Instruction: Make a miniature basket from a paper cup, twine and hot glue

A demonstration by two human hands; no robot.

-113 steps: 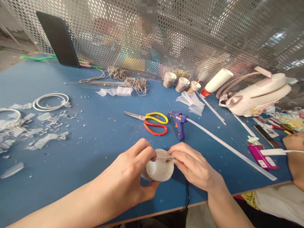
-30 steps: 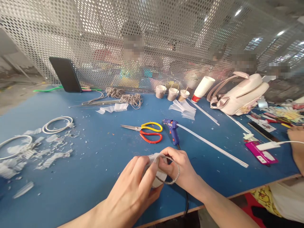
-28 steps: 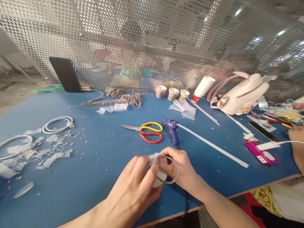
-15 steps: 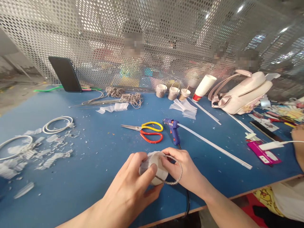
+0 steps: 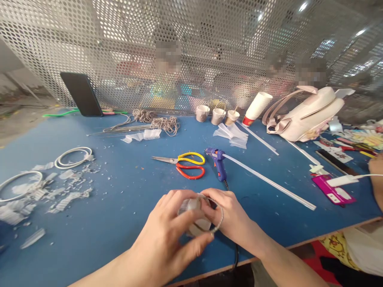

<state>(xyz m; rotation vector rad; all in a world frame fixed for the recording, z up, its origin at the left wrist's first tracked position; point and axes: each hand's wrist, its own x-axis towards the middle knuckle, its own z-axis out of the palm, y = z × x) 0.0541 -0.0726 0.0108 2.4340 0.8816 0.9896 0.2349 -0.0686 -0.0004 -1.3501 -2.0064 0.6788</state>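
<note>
Near the front of the blue table, a white paper cup (image 5: 201, 227) lies tilted between my hands. My left hand (image 5: 172, 223) curls round it from the left, fingers over the top and thumb stretched along the near side. A thin grey cord (image 5: 222, 217) bows out in a loop to the right of the cup. My right hand (image 5: 229, 211) is closed on the cord at the cup's side; its fingertips are partly hidden. Just beyond lie a purple hot glue gun (image 5: 220, 165) with a long clear glue stick (image 5: 269, 181), and scissors (image 5: 190, 165) with yellow and red handles.
White cable rings (image 5: 73, 157) and torn white scraps (image 5: 64, 199) lie left. Behind are grey cord bundles (image 5: 164, 124), a propped phone (image 5: 81, 93), cord-wrapped cups (image 5: 202, 113), stacked paper cups (image 5: 257, 107) and a pink backpack (image 5: 311, 113). Another person's hand (image 5: 376, 167) is far right.
My left thumb has moved right and outward, toward the cord loop. The loop has shifted slightly left and looks narrower. My right hand has barely moved; the tools lie where they were.
</note>
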